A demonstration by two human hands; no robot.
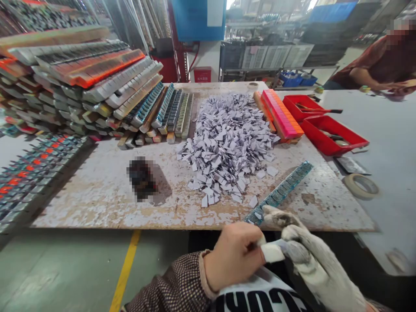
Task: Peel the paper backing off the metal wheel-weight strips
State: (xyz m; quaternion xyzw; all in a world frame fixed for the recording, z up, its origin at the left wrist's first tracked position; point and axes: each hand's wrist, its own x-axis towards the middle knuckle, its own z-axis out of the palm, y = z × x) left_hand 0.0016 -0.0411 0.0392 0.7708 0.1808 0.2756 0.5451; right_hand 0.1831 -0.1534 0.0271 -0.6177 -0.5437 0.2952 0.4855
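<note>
Left hand (232,255) is bare, curled into a loose fist w/ thumb and fingertips pinching one end of a small white paper slip (272,251), right at the near table edge. Right hand (305,255) wears a grubby knit cotton glove, greyish at the tips, and its fingers are pressed together on the other end of the same slip, so both hands have it between them, just below the near end of a long thin strip (282,191). That strip is bluish-green, segmented like a row of tiny blocks, lying diagonally on the table, and the glove's upper finger looks to be touching its near end, tho can't tell for sure. The table (97,203) is a worn board, paint flaked off in patches, rough and blotchy. Middle of it has a big loose heap of folded white paper bits (227,138), crinkly and angular, spilling toward the near edge. Left side there's a leaning stack of long bars (97,91), metal-grey w/ orange and wood-coloured edges, fanned out in layers, plus more on a lower rack (29,177) at far left. A blurred dark thing (142,178) sits on the board, can't make it out. Far right of the pile is a pink-orange block of strips (281,115), then two shallow red plastic trays (331,132) w/ tools in them. A roll of tape (361,185), flat beige ring, lies on the grey table next door. Another person (377,65) in a reddish top sits at the far right corner, arm on that table.
</note>
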